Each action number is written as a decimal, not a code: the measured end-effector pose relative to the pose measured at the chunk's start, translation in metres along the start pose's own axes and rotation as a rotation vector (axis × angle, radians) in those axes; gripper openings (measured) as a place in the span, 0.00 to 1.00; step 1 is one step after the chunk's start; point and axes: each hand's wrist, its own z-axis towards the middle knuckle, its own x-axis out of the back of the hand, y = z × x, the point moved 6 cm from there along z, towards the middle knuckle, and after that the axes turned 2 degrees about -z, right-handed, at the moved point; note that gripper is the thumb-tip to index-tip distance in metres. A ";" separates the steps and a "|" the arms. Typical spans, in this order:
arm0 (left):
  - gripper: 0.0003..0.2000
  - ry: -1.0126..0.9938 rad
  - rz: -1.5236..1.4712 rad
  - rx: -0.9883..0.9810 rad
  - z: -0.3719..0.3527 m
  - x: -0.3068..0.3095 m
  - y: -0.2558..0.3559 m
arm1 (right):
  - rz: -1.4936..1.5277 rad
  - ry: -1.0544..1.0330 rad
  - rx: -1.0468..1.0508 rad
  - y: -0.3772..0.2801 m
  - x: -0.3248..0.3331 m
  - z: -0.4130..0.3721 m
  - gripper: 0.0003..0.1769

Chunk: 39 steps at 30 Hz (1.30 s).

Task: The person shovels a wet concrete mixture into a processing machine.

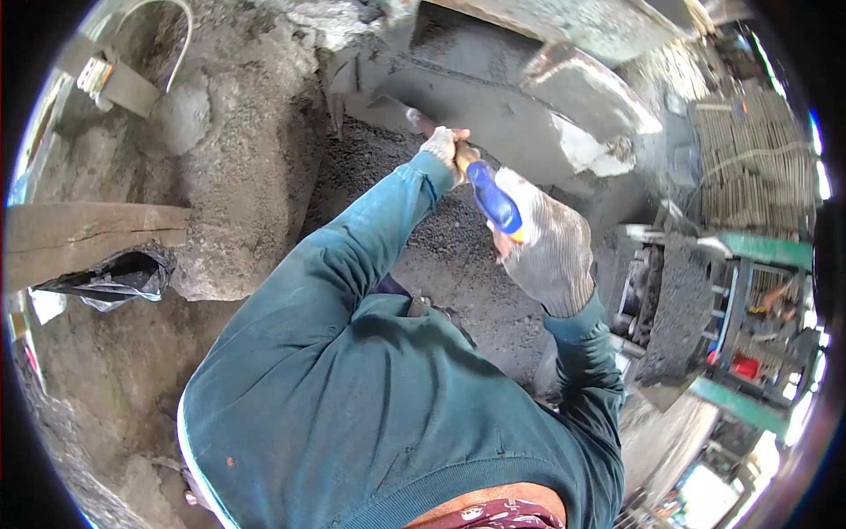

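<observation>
While the left hand (443,146) and right hand (548,249), two gloved fists, clamp one blue-handled tool (492,201), one grey-coated metal trough (493,106) stands above the grip, dark gritty mix (374,172) beneath

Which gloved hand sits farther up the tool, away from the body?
The left hand, up the tool past its blue grip; the right hand holds the near end.

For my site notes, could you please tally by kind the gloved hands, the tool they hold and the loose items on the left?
gloved hands: 2 (left hand and right hand, both closed on the tool)
blue-handled tool: 1
wooden plank: 1
black plastic bag: 1
Total: 5
</observation>
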 end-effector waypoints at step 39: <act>0.05 0.852 0.265 0.089 0.134 0.256 0.009 | 1.292 0.139 -1.351 0.155 -0.280 -0.064 0.31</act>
